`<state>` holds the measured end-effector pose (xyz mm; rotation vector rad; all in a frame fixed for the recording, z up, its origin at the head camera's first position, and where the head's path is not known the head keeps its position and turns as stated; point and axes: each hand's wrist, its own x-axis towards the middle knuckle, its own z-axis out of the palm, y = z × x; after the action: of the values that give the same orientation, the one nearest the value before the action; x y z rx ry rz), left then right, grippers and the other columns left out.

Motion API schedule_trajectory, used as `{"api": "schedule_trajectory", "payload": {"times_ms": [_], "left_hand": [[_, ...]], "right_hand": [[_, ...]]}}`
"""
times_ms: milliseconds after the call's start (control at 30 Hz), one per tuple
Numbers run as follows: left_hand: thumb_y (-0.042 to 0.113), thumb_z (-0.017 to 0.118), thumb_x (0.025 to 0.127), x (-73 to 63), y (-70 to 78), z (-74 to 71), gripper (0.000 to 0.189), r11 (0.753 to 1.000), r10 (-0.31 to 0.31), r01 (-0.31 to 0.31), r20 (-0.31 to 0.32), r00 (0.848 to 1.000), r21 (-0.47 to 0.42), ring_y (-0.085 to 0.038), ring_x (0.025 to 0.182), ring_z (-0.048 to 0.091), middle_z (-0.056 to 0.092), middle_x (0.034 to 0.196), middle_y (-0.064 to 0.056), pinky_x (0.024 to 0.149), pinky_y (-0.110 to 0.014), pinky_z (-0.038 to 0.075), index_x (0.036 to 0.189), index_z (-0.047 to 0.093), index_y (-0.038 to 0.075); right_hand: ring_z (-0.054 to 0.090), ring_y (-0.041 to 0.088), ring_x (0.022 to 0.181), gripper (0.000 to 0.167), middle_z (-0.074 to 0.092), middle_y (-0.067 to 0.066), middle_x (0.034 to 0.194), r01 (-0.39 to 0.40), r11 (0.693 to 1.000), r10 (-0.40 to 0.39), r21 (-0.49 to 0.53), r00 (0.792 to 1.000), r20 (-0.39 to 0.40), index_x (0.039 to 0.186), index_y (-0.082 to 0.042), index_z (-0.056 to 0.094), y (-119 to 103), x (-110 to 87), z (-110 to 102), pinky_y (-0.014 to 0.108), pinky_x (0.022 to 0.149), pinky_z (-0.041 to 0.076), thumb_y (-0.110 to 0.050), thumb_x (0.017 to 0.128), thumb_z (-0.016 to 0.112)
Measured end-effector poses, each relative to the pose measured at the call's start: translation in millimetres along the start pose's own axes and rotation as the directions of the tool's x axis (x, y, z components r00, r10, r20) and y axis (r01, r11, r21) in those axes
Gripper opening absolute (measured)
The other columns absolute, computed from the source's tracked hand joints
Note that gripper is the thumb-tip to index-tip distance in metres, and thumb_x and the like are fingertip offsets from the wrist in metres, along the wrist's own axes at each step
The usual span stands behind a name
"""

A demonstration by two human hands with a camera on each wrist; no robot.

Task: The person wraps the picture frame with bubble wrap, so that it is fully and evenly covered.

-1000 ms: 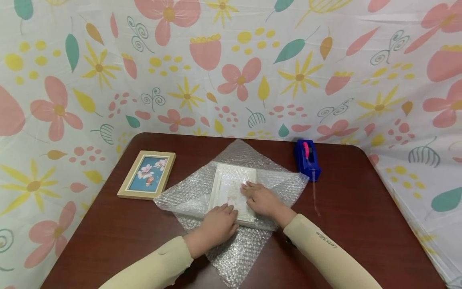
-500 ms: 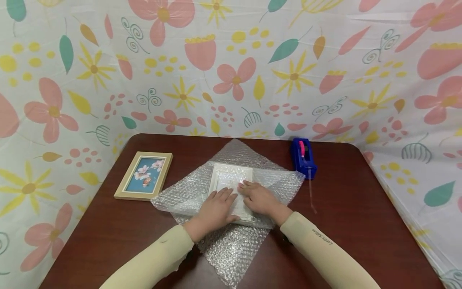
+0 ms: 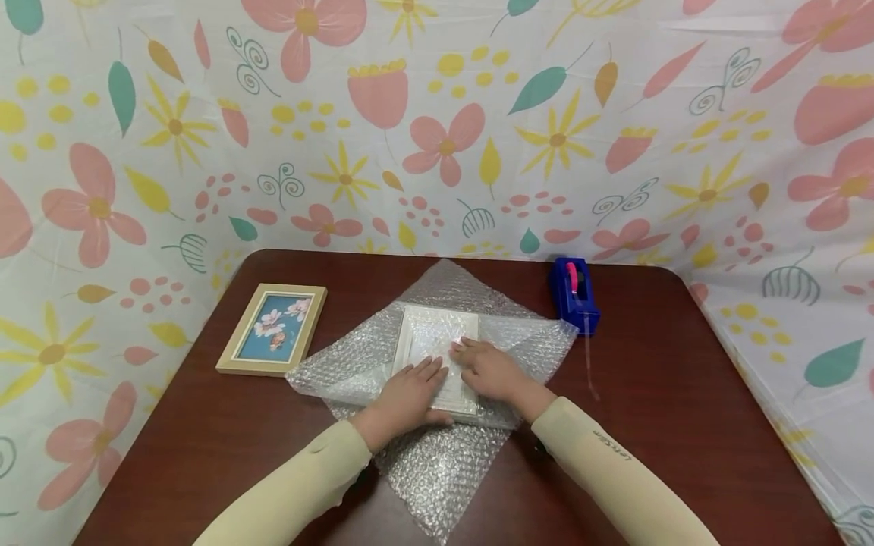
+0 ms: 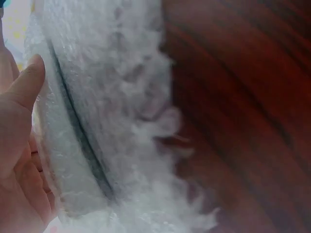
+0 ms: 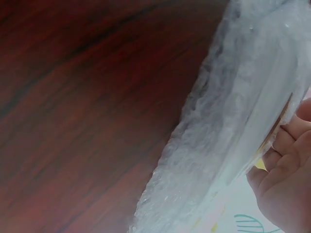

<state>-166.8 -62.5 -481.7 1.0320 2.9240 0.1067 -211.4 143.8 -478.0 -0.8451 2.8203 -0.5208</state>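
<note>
A person's left hand [image 3: 410, 394] lies with fingers extended and the right hand [image 3: 495, 370] rests with fingers loosely bent, both pressing rather than clutching, atop a white rectangular picture frame [image 3: 426, 341] under clear plastic bubble wrap [image 3: 437, 478], mid-table. A layer crosses the frame; the near corner lies spread toward the person. The step appears to be smoothing that fold; next, likely, one hand must hold it while the other raises the near corner. A blue tape dispenser [image 3: 576, 305], strip trailing, stands right; a beige floral-print frame [image 3: 275, 330] lies left.
</note>
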Motion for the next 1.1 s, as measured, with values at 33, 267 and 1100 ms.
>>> {"api": "schedule_trajectory", "payload": {"times_ms": [33, 267, 1100], "left_hand": [[0.063, 0.067, 0.088, -0.1, -0.5, 0.3, 0.087, 1.0, -0.001, 0.001, 0.0, 1.0, -0.009, -0.032, 0.146, 0.049, 0.049, 0.158, -0.016, 0.116, -0.046, 0.048, 0.149, 0.051, 0.003], [0.06, 0.071, 0.086, -2.6, -3.5, 0.8, 0.085, 0.997, -0.008, 0.008, -0.001, 1.0, -0.076, -0.034, 0.145, 0.05, 0.05, 0.157, -0.017, 0.116, -0.048, 0.048, 0.147, 0.054, 0.003], [0.063, 0.067, 0.087, 1.8, -4.4, -1.3, 0.088, 0.998, 0.019, -0.018, 0.013, 1.0, -0.056, -0.033, 0.148, 0.047, 0.047, 0.159, -0.016, 0.119, -0.047, 0.045, 0.149, 0.051, 0.004]], "right_hand": [[0.043, 0.04, 0.149, 0.048, 0.055, 0.015, 0.153, -0.006, 1.0, 0.006, 0.017, 1.0, 0.001, 0.141, 0.001, 0.059, -0.3, 0.2, 0.2, 0.056, 0.124, 0.035, -0.014, 0.096, 0.051], [0.039, 0.041, 0.151, 0.048, 0.052, 0.018, 0.155, -0.039, 0.994, 0.037, 0.098, 0.999, 0.021, 0.143, 0.002, 0.057, -3.8, 1.0, 0.1, 0.058, 0.125, 0.032, -0.011, 0.097, 0.05], [0.062, 0.007, 0.127, 0.069, 0.033, 0.02, 0.165, -0.352, -0.28, 0.054, 0.893, 0.923, 0.381, 0.159, 0.01, -0.01, -15.1, -148.0, 24.3, 0.027, 0.113, 0.049, -0.019, 0.112, 0.031]]}}
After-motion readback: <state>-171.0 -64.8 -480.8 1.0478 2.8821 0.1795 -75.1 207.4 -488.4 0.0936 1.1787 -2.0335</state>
